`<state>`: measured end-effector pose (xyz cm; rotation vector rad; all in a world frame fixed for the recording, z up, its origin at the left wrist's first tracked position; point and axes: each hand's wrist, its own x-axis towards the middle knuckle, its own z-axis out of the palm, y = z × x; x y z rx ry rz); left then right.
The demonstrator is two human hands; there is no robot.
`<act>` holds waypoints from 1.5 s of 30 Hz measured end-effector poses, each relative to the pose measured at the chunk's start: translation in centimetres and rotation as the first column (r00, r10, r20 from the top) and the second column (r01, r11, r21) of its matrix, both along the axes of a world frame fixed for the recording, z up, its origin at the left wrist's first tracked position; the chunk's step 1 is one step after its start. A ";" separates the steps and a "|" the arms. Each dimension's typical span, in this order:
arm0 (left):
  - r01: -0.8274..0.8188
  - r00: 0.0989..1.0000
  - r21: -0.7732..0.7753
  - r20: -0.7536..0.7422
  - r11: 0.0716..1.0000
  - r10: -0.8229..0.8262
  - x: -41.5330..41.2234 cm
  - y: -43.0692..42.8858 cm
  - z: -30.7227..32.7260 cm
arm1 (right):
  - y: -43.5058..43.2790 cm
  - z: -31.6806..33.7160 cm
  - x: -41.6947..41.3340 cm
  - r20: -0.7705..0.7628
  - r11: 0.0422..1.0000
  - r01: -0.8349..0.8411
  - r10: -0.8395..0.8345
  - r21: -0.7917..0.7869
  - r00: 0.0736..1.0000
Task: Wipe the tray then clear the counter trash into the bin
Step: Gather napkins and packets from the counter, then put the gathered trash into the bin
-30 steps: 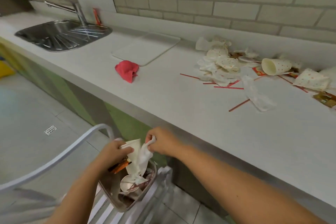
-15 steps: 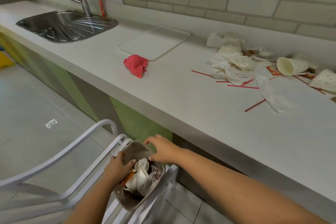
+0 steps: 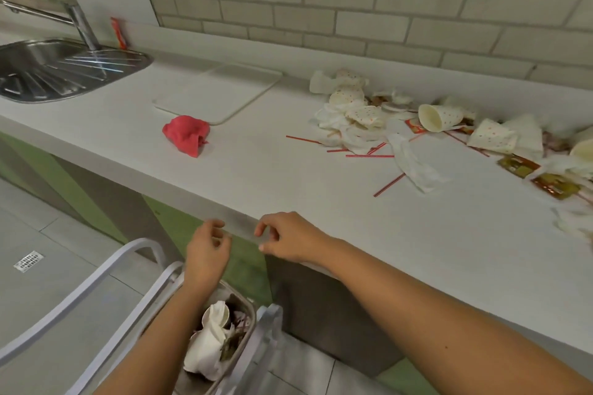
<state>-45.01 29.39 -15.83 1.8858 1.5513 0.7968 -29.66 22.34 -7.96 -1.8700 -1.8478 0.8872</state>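
Both hands hover at the front edge of the bench (image 3: 256,179), low centre of frame. Left hand (image 3: 207,253): fingers (image 3: 218,228) loosely curled, nothing in them. Right hand (image 3: 288,239), just beside it, is relaxed and empty too. Directly below, at bottom centre, the bin (image 3: 253,317) is stuffed with crumpled paper. The tray (image 3: 218,90) lies flat at upper centre, with the red cloth (image 3: 187,135) just beside its near corner. The trash (image 3: 369,112), cups, napkins and red straws, sprawls across the right.

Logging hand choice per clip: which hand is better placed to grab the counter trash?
Probably right. The right hand, empty, sits at the counter edge nearer the trash pile; the left hand, also empty, is farther from it, above the bin.
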 end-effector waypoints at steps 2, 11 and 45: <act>0.028 0.996 0.086 0.083 0.996 -0.035 2.6 -0.7 2.2 | -0.8 0.9 1.5 -0.010 0.998 0.056 -0.056 0.040 0.998; 0.236 0.908 0.199 0.305 0.951 -0.289 15.1 -5.8 8.3 | -6.6 5.0 10.9 0.040 0.937 0.322 -0.330 0.137 0.943; 0.853 0.512 0.136 -0.028 0.504 -0.859 42.2 -24.7 7.0 | -28.0 1.6 34.5 0.538 0.567 0.778 -0.759 0.271 0.367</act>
